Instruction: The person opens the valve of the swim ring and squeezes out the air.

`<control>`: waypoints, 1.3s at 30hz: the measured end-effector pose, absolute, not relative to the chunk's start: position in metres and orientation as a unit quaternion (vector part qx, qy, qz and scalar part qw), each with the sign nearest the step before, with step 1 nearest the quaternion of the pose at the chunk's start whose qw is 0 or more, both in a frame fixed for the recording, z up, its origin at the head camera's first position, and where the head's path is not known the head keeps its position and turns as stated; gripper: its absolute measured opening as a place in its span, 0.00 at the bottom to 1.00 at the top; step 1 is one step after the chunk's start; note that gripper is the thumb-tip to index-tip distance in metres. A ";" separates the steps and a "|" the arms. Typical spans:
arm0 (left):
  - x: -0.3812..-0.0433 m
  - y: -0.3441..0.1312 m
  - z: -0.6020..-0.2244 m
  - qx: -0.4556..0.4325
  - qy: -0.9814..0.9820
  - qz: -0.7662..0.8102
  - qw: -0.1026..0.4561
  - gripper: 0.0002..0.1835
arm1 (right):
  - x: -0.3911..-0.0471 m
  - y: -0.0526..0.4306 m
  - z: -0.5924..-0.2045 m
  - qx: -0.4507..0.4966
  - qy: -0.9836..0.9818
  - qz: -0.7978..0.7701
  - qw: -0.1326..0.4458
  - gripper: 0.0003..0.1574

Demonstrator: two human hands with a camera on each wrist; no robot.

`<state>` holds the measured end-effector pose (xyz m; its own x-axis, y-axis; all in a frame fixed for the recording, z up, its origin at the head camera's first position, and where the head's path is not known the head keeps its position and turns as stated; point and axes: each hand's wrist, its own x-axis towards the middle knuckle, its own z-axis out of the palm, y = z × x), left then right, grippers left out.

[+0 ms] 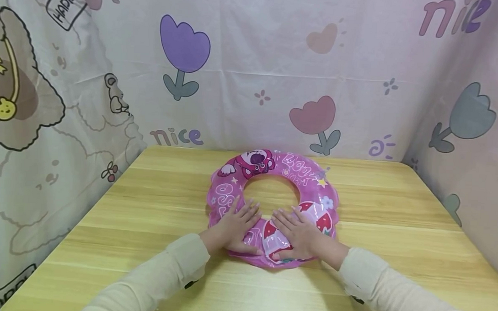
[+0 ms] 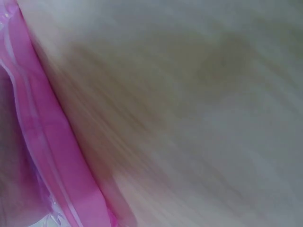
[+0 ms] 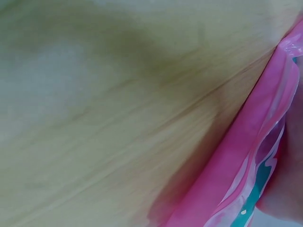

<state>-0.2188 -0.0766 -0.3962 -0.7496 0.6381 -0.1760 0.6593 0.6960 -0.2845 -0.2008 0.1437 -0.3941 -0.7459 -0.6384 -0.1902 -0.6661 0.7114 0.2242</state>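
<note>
A pink inflatable swim ring (image 1: 313,190) with a printed bear, strawberries and lettering lies flat on the wooden table (image 1: 374,215). On its near left part rests my left hand (image 1: 239,228), fingers straight and spread, pointing toward the hole. My right hand (image 1: 297,232) presses the near right part over the strawberry print, its fingers also extended. The two thumbs point toward each other near the front rim. In the left wrist view the ring's pink edge (image 2: 52,123) runs down the left side; the right wrist view has the pink edge (image 3: 236,151) at right.
Behind the table hangs a pale cloth (image 1: 253,46) printed with tulips and words. More printed cloth (image 1: 67,167) borders the left side, and another cloth panel (image 1: 474,181) the right. Both forearms in cream sleeves (image 1: 158,271) reach in from the front.
</note>
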 end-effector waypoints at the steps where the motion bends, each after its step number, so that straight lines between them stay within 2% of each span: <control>1: -0.219 -0.076 -0.396 0.351 0.921 -0.166 0.034 0.54 | -0.201 0.143 -0.394 -0.350 0.924 0.146 0.052 0.59; 28: -0.212 -0.065 -0.374 0.314 0.920 -0.207 0.113 0.56 | -0.200 0.141 -0.386 -0.331 0.927 0.141 0.105 0.63; 39: -0.213 -0.065 -0.375 0.314 0.918 -0.217 0.106 0.57 | -0.201 0.145 -0.389 -0.349 0.926 0.103 0.097 0.62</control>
<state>-0.2133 -0.0648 -0.3753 -0.7809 0.5303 -0.3301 0.6220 0.7089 -0.3326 -0.2009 0.1446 -0.3891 -0.7380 -0.6258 -0.2525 -0.6660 0.7357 0.1233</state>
